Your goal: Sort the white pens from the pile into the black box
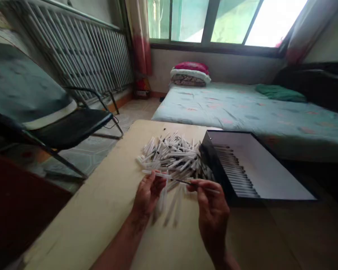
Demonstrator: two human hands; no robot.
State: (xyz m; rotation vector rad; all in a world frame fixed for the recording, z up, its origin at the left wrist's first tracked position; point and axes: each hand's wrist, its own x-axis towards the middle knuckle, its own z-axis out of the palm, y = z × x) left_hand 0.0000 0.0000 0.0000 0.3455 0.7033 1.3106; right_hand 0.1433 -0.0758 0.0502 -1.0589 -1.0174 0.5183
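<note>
A heap of slim white plastic tubes (pixel 171 157) lies on a cream tabletop (pixel 101 210), many with dark ends. My left hand (pixel 148 193) grips one white tube (pixel 156 174) at the near edge of the heap. My right hand (pixel 211 206) pinches a thin black rod (pixel 183 182) between its fingertips, and the rod's far end reaches toward the left hand's tube. Several blurred white tubes (pixel 170 206) show just below the hands. To the right stands an open black-walled box (pixel 214 161), with a row of slim items (pixel 236 174) lined up inside.
The table's left edge drops toward a dark red surface (pixel 17 210). Beyond it stands a black folding chair (pixel 73 127). Behind the table lies a bed with a pale blue sheet (pixel 228 108). A radiator (pixel 79 52) and a window (pixel 228 22) line the far walls.
</note>
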